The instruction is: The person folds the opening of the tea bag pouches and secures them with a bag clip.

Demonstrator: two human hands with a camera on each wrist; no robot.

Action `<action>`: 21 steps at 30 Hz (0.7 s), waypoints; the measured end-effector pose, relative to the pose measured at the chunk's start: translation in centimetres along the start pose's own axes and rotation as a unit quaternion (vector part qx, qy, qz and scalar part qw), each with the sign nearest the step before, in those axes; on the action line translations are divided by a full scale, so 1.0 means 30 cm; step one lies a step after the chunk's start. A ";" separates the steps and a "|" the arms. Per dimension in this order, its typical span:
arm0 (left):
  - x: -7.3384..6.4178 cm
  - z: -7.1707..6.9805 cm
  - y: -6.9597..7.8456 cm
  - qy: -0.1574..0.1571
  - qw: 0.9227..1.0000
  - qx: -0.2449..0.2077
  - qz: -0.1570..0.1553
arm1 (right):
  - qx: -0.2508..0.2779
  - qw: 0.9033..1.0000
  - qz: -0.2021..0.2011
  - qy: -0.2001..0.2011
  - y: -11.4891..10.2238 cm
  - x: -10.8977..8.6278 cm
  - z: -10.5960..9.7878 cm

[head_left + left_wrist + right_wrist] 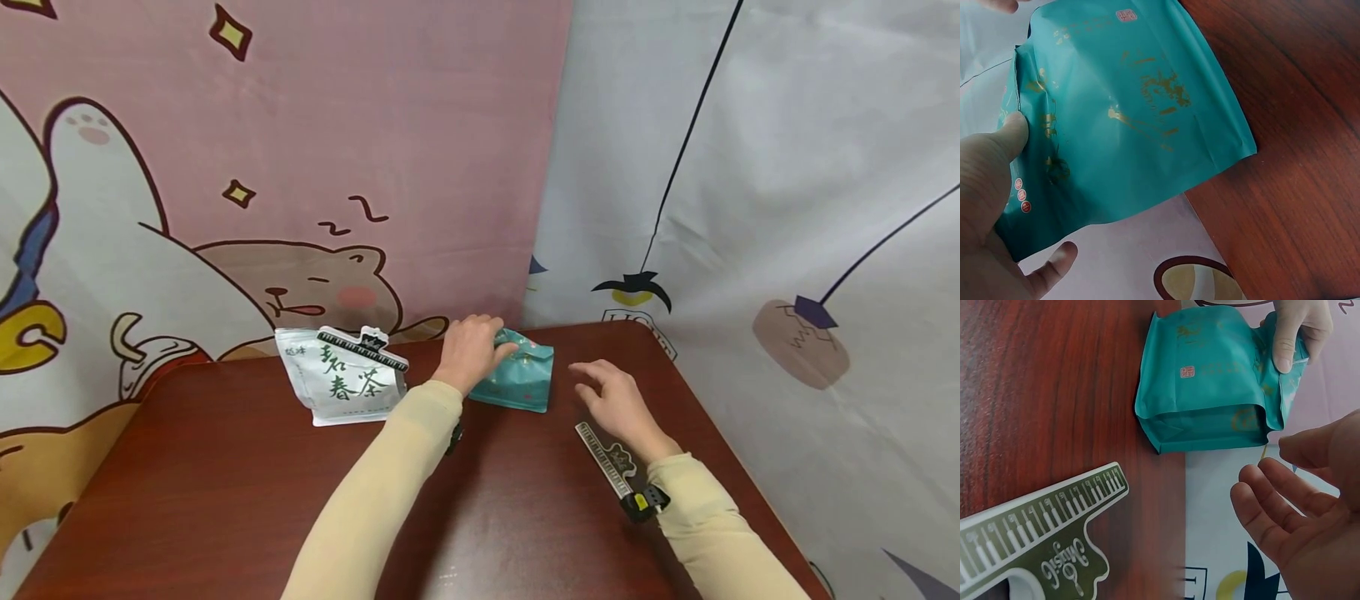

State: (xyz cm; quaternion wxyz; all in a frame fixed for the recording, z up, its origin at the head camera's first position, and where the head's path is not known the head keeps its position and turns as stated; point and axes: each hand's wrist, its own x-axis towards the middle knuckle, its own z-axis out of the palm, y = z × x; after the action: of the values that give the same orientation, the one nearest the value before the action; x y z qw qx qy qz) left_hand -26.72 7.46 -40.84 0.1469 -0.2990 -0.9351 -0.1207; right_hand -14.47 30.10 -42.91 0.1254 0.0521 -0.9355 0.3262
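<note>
A teal foil bag with gold print stands at the table's far edge. My left hand grips its folded top; in the left wrist view the thumb presses on the near side of the fold. To the right of the bag, my right hand holds nothing, its fingers loosely bent and apart from the teal bag. Below that hand lies a long clip with a piano-key pattern, lettered "Music" in the right wrist view.
A white bag with green characters stands on the left, its top held by a black piano-key clip. The brown table backs onto a cartoon-printed cloth and a grey cloth on the right.
</note>
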 end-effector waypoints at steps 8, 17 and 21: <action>-0.005 0.005 -0.001 0.008 1.000 0.004 0.000 | -0.007 1.000 -0.006 -0.016 0.018 -0.030 -0.009; -0.009 0.003 -0.002 0.006 1.000 0.000 -0.003 | -0.001 0.999 0.005 -0.032 0.025 -0.073 -0.022; -0.012 0.001 -0.001 0.007 1.000 -0.007 -0.002 | -0.010 0.999 0.013 -0.033 0.042 -0.091 -0.029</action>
State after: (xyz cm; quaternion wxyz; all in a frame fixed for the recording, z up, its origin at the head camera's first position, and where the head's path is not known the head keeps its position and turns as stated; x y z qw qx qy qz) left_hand -26.47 7.27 -41.00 0.1517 -0.2976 -0.9336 -0.1294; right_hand -11.89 31.67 -43.75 0.0910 0.0495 -0.9429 0.3165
